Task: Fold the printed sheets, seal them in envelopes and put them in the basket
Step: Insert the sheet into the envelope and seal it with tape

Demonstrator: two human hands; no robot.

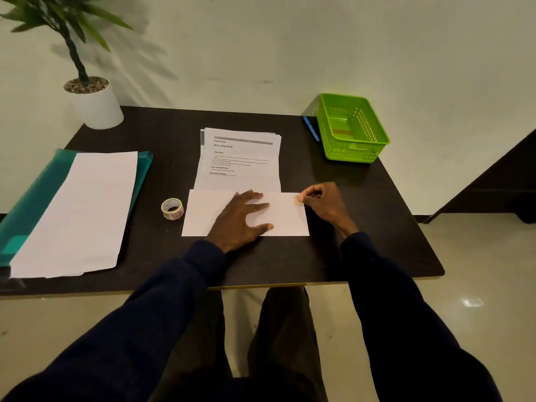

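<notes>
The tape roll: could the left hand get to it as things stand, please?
Probably yes. The tape roll stands on bare table just beside the envelope that the left hand presses flat; nothing lies between them.

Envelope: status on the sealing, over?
Left hand flat on envelope. Right hand pinching tape strip at its right edge. Basket far right, nothing blocking.

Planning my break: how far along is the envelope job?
Early. Done: nothing visible, no envelope shows in the basket. In hand: the left hand presses one envelope flat while the right hand pinches a piece of tape at its edge. Left: the stack of printed sheets behind it, unfolded.
</notes>
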